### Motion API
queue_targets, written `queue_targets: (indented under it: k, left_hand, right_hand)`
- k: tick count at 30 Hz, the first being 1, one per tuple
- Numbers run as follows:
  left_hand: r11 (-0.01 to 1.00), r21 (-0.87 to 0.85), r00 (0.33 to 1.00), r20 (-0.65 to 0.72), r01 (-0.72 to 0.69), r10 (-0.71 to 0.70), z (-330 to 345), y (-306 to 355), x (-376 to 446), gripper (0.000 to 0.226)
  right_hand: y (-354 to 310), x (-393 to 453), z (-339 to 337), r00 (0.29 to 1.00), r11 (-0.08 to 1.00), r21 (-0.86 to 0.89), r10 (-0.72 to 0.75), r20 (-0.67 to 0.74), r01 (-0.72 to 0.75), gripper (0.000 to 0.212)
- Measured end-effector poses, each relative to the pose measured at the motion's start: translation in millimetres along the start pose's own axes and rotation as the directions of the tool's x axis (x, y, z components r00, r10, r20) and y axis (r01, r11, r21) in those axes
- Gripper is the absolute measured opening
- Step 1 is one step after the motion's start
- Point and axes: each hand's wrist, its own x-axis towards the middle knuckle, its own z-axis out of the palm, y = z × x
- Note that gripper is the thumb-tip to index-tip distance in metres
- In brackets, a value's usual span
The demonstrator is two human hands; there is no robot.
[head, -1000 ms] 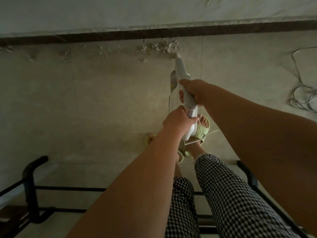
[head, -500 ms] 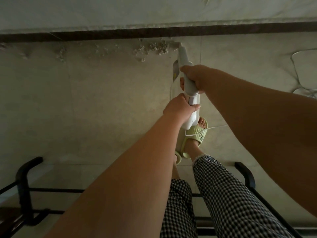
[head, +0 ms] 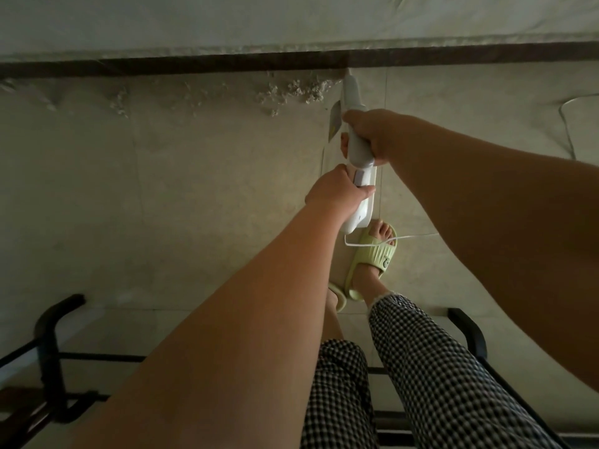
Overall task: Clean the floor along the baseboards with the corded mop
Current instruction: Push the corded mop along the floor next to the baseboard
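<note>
Pale floor tiles [head: 201,196] run up to a dark baseboard [head: 194,64] along the far edge of the floor, under a light wall. One corded mop [head: 358,150], a white stick seen nearly end-on, stands between the person and that edge, and its far tip now meets the foot of the baseboard; a second ago the tip was short of it, out on the tile, so the tool has been pushed forward to the wall line. That puts the head right beside the largest heap of dust [head: 293,92], which lies touching the baseboard just to the left of the tip, and I judge the sweep along this stretch is only starting, since smaller clumps trail leftward along the same edge. Two hands work the handle: the right hand [head: 372,136] wraps its fingers round the upper white part, and the left hand [head: 334,189] curls round the lower part nearer the body, thumb across the front; each grip is closed tight on the mop. One thin white cord [head: 389,239] leaves the near end of the handle and runs right across the floor, passing over one green slipper [head: 372,257]; a second slipper peeks out behind it. More white cord curves at the right edge. One black metal frame [head: 52,351] crosses the near floor.
</note>
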Motion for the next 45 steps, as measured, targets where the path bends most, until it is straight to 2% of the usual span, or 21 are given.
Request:
queue_targets:
  k: [4, 9, 14, 17, 20, 24, 36, 45]
  left_hand:
    - [1.0, 0.012, 1.0, -0.008, 0.0, 0.001, -5.1, -5.6, 0.6, 0.049]
    - [1.0, 0.001, 1.0, -0.021, 0.016, -0.016, -3.2, -12.0, -0.6, 0.05]
    - [0.998, 0.06, 1.0, -0.018, 0.002, -0.001, -5.0, -11.9, 0.4, 0.05]
    - [0.994, 0.105, 1.0, 0.012, -0.009, 0.008, -4.7, -7.0, 1.3, 0.05]
    - [0.992, 0.124, 0.999, 0.048, -0.016, 0.01, 0.8, -3.1, -2.7, 0.05]
    - [0.996, 0.084, 0.998, 0.063, 0.024, -0.029, 12.2, -5.2, -14.5, 0.051]
    - [0.99, 0.026, 0.989, 0.049, 0.139, -0.14, 12.8, -34.6, -54.5, 0.049]
    - [0.998, 0.025, 0.997, 0.053, 0.056, -0.058, 4.4, -39.3, -38.8, 0.049]
  right_hand:
    - [-0.4, 0.9, 6.2, 1.0, 1.0, 0.018, 0.007, 0.003, -0.007, 0.026]
    - [2.3, 1.2, 14.8, 1.0, 0.999, -0.04, -0.01, 0.012, 0.011, 0.028]
    - [4.9, -0.7, 12.3, 1.0, 0.999, 0.029, -0.013, 0.0, 0.013, 0.026]
    - [7.9, -1.5, 2.6, 0.998, 0.993, 0.105, -0.051, -0.04, 0.055, 0.022]
    - [14.0, 0.0, -7.7, 0.998, 0.991, 0.126, -0.027, -0.052, 0.033, 0.02]
    - [26.0, -1.1, -9.2, 0.999, 0.995, 0.098, 0.026, -0.039, -0.023, 0.024]
    - [55.3, -28.4, 26.2, 0.996, 0.998, 0.011, 0.068, 0.059, -0.069, 0.025]
    - [45.7, -22.3, 29.1, 1.0, 1.0, 0.013, 0.021, 0.01, -0.021, 0.024]
